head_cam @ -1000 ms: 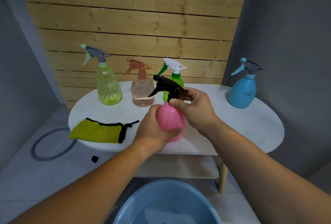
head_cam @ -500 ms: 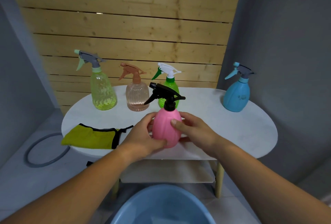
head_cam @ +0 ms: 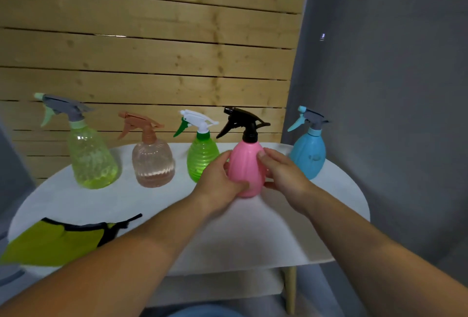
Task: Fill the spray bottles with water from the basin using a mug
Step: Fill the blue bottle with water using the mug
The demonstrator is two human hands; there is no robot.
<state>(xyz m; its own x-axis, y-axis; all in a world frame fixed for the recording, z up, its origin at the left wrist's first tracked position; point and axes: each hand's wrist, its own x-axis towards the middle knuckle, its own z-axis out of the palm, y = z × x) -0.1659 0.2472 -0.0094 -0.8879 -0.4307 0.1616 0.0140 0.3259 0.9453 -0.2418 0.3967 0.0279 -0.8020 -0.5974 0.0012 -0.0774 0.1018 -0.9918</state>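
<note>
Nearest you, both hands, left (head_cam: 220, 180) and right (head_cam: 283, 175), grip the pink bottle (head_cam: 247, 167) upright on the table (head_cam: 240, 235), btwn green bottle (head_cam: 201, 157) & blue bottle (head_cam: 310, 154). Risk: a wide release knocks a neighbour over.

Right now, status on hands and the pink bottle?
Left hand and right hand both grip the pink spray bottle, upright on the white table. Black sprayer cap on. Nothing blocking.

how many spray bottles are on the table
5, in a row: yellow-green clear bottle far left, peach ribbed bottle, green ribbed bottle, pink opaque bottle between both hands, blue opaque bottle far right.
</note>
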